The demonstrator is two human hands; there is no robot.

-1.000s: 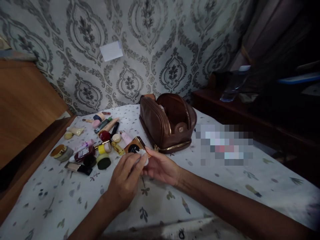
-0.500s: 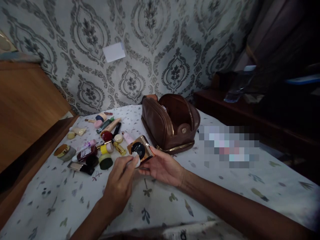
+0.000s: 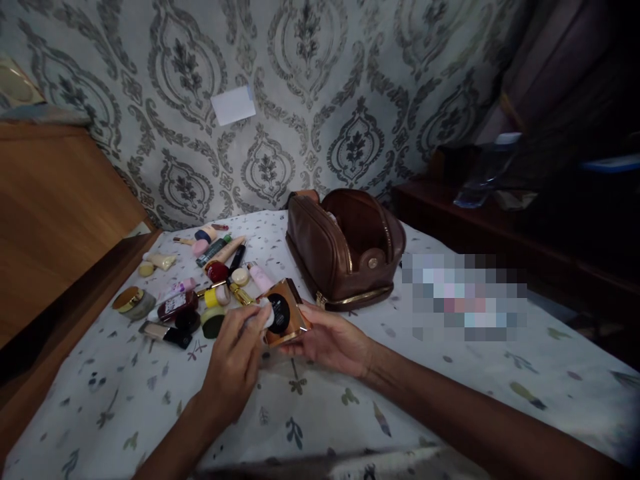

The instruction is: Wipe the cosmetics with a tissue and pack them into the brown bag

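Observation:
My right hand [image 3: 333,339] grips a gold makeup compact box [image 3: 287,307] with a dark round label, thumb along its right side. Pinched in the fingers of my left hand [image 3: 237,353] is a white cotton pad [image 3: 265,313], pressed against the box's left part. Just behind the box stands a brown leather toiletry bag [image 3: 315,247], unzipped at the top. Left of my hands lie several cosmetics: a gold-lidded jar [image 3: 133,302], a dark red bottle [image 3: 176,306], a foundation tube [image 3: 163,333], an olive-green round jar [image 3: 213,323] and a pink tube [image 3: 259,275].
A patterned white cloth [image 3: 165,413] covers the surface. A wooden panel [image 3: 65,200] borders it at the left, a papered wall [image 3: 280,100] at the back. To the right lies a pixel-blurred patch [image 3: 465,293]; a clear bottle [image 3: 485,173] stands on a dark ledge.
The box has turned in my right hand, so its labelled face shows more squarely. My left hand keeps the cotton pad against it. The view has shifted slightly.

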